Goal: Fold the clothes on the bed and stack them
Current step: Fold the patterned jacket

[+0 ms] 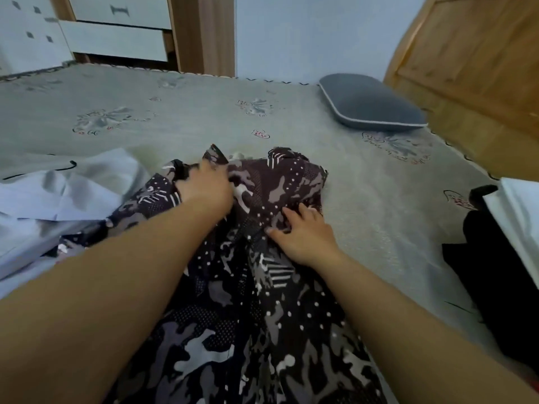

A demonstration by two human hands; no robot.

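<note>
While the patterned garment (262, 287) lies bunched, the left hand (204, 185) grips it and the right hand (303, 237) pinches it. A pale garment (58, 193) waits unfolded; a small stack (510, 228) sits right.

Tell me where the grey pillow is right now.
The grey pillow with white piping lies at the far right of the bed, beside the wooden headboard.

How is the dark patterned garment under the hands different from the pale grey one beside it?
The patterned garment is dark, with camouflage shapes, dots and stripes; the pale grey garment is plain. The patterned one lies in the middle, bunched at its far end, with the left hand and right hand on it; the grey one lies to the left, untouched. Both are crumpled and unfolded on the bed.
</note>
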